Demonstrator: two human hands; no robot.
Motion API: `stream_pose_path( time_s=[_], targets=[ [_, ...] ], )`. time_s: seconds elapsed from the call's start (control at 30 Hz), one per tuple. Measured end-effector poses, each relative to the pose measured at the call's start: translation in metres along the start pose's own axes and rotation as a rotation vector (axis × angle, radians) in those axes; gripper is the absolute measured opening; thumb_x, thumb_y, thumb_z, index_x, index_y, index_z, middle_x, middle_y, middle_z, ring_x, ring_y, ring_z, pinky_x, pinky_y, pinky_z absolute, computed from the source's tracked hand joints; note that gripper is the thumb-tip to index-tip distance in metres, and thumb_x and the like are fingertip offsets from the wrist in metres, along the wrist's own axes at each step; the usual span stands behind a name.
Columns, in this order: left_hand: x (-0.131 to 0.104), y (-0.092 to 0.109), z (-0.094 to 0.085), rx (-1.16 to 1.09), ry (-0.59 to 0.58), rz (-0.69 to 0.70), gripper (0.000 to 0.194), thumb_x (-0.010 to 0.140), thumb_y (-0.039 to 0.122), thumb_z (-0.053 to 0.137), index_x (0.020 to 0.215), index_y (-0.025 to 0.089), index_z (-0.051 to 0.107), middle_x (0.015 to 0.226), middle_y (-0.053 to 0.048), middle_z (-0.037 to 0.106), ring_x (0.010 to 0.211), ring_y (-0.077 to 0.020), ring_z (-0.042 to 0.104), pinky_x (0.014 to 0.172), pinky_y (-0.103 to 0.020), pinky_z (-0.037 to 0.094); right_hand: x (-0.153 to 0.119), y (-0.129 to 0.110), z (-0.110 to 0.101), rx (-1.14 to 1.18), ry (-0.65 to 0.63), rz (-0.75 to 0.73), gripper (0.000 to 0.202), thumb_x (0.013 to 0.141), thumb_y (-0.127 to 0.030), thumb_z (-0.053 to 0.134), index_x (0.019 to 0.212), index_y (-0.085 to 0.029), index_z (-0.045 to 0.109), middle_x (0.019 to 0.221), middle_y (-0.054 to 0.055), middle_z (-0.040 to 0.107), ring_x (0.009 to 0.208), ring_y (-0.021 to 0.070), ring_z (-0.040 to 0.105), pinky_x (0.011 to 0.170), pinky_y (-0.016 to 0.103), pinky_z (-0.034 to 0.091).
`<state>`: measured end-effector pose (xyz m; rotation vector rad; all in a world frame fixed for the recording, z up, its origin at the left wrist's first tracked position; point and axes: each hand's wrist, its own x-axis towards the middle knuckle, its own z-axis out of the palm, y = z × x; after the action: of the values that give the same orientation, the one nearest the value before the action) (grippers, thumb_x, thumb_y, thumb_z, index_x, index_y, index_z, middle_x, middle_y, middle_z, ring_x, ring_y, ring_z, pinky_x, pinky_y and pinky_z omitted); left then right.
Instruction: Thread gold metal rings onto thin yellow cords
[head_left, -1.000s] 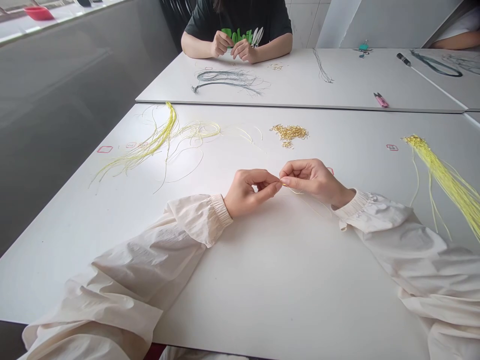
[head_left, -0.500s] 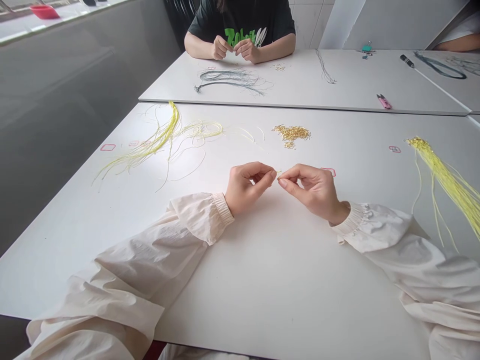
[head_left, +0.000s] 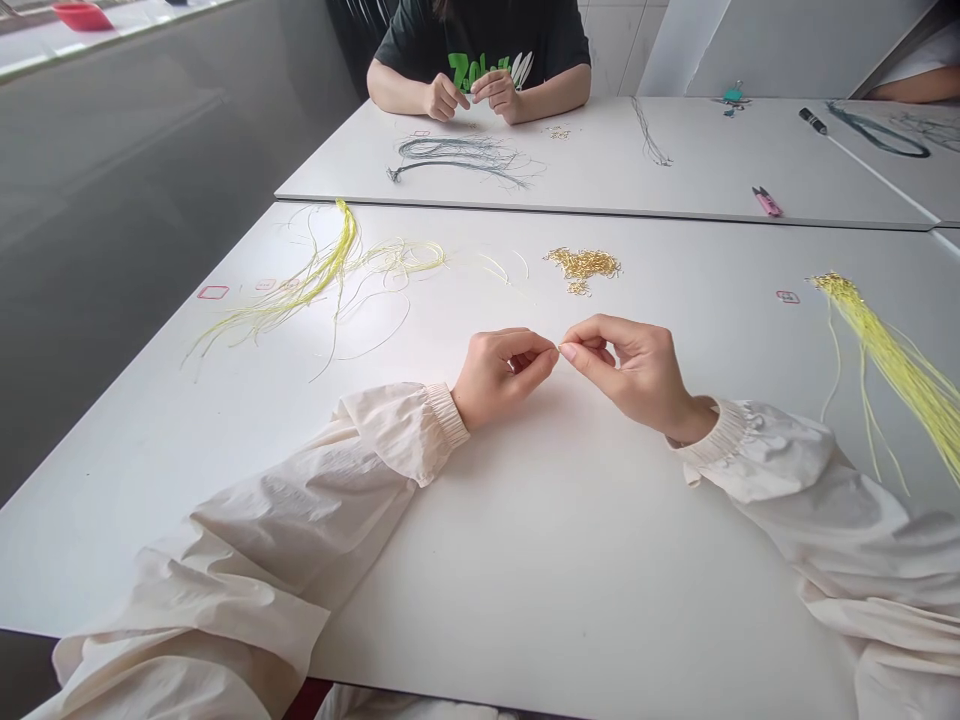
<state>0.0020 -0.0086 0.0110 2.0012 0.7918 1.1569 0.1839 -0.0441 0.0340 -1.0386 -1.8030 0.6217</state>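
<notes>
My left hand (head_left: 506,375) and my right hand (head_left: 634,375) meet fingertip to fingertip above the white table. Each is closed in a pinch of thumb and forefinger. A tiny piece of yellow thread (head_left: 559,347) shows where the fingertips come together; the rest of it is hidden by the fingers. Just beyond my hands lies a heap of small gold metal findings (head_left: 583,264). Loose yellow threads (head_left: 330,265) spread over the table to the left. On the right is a bundle of yellow threads (head_left: 889,350) with gold pieces at its upper end.
Across the table (head_left: 585,600) sits another person, both hands (head_left: 472,95) near each other. Grey-blue threads (head_left: 461,155) lie before that person. Pink thread snips (head_left: 766,202), a teal clip (head_left: 733,95) and a dark-capped pen (head_left: 813,121) are on the far table.
My fingertips have come closer together, hiding most of the thread. My right hand has tilted and risen slightly, covering the red-edged mark behind it. The other person's fingers have parted a little.
</notes>
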Motion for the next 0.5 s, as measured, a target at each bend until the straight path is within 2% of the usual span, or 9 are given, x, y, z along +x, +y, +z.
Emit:
stream_pose_path(
  time_s=[0.27, 0.5],
  targets=[
    [-0.003, 0.000, 0.000, -0.050, -0.049, 0.086, 0.014, 0.086, 0.019, 0.062, 0.075, 0.013, 0.069, 0.062, -0.001, 0.061, 0.052, -0.0073, 0.050, 0.051, -0.020, 0.043, 0.011, 0.002, -0.004, 0.216, -0.069, 0.239, 0.011, 0.084, -0.023, 0.067, 0.076, -0.017, 0.067, 0.071, 0.003, 0.062, 0.066, 0.0142, 0.054, 0.060, 0.029, 0.041],
    [-0.002, 0.003, 0.000, -0.073, -0.027, 0.092, 0.016, 0.086, 0.019, 0.063, 0.073, 0.013, 0.068, 0.060, -0.001, 0.061, 0.051, -0.0071, 0.050, 0.051, -0.020, 0.044, 0.015, 0.004, -0.009, 0.364, -0.156, 0.351, 0.011, 0.084, -0.024, 0.068, 0.075, -0.016, 0.068, 0.072, 0.002, 0.060, 0.067, 0.0123, 0.050, 0.063, 0.028, 0.039]
  ],
)
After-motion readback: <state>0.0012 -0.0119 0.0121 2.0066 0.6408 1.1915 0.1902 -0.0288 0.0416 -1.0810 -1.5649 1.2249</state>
